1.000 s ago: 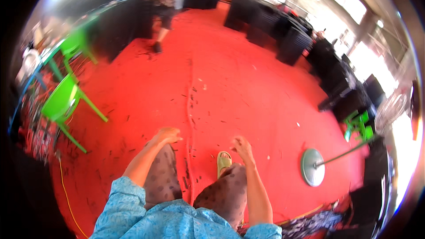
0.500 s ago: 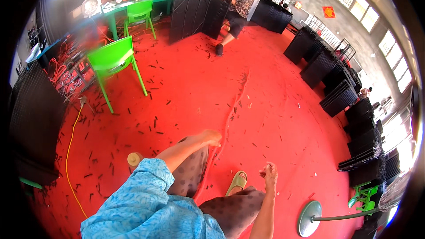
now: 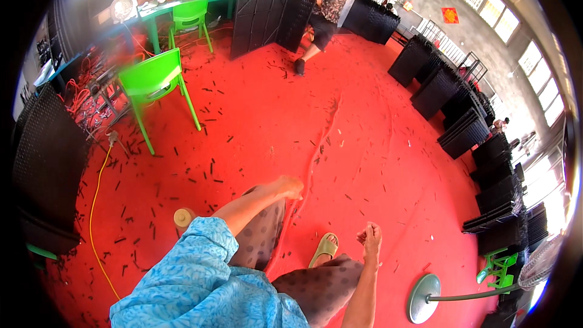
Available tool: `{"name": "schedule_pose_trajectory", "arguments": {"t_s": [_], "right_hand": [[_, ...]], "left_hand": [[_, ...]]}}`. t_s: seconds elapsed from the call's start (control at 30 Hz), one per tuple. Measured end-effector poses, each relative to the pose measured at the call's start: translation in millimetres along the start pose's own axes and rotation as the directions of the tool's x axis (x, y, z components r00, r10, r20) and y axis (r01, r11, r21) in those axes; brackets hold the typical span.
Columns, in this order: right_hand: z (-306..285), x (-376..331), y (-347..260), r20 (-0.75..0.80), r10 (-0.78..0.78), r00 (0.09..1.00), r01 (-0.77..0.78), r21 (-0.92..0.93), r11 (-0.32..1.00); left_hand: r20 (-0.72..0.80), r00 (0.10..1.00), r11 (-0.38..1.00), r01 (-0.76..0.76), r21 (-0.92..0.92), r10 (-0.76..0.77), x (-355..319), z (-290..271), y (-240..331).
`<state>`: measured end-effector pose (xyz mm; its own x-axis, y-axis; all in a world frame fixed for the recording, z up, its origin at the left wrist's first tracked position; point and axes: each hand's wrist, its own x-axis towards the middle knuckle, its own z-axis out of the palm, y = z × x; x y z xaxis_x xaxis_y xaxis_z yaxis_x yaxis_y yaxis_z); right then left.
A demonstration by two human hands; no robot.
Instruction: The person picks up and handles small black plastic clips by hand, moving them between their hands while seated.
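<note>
My left hand (image 3: pixel 290 187) hangs in front of my left thigh, above the red floor (image 3: pixel 261 127). Its fingers curl under, and nothing shows in them. Farther right, my right hand (image 3: pixel 370 240) is held over the floor beside my right leg, fingers bent in toward the palm, with no object visible there. Neither hand touches anything. Below, an olive sandal (image 3: pixel 327 246) shows on one foot; the other foot is hidden.
Small black strips litter the floor. To the left stand a green chair (image 3: pixel 152 76), a yellow cable (image 3: pixel 94 206) and black panels (image 3: pixel 48 158). A person (image 3: pixel 325 0) leans over panels by the green table (image 3: pixel 164 7). Right: stacked panels (image 3: pixel 464 133) and a fan's round base (image 3: pixel 423 299).
The scene has shifted very slightly in the picture. Both my hands keep nearly the same place and shape.
</note>
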<state>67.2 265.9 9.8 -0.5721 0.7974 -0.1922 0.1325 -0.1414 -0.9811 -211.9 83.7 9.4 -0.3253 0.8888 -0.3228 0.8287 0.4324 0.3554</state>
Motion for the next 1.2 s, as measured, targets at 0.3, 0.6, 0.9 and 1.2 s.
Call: {"name": "schedule_pose_trajectory", "arguments": {"t_s": [0.3, 0.6, 0.9, 1.2], "right_hand": [[-2, -2, 1, -0.011, 0.017, 1.000, -0.017, -0.019, 1.000], [-1, -3, 0, 0.045, 0.081, 0.996, -0.079, -0.055, 0.995], [-2, -2, 2, 0.056, 0.083, 0.995, -0.079, -0.068, 0.995], [-4, -2, 5, 0.048, 0.098, 0.994, -0.092, -0.113, 0.989]], "left_hand": [[-0.070, 0.992, 0.994, -0.105, 0.018, 0.106, 8, 12, -13], [-0.035, 0.997, 0.997, -0.073, -0.015, 0.073, 5, 6, -8], [-0.047, 0.997, 0.997, -0.065, -0.028, 0.063, 3, 6, -7], [-0.031, 0.997, 0.997, -0.072, 0.005, 0.072, 2, 2, -5]]}}
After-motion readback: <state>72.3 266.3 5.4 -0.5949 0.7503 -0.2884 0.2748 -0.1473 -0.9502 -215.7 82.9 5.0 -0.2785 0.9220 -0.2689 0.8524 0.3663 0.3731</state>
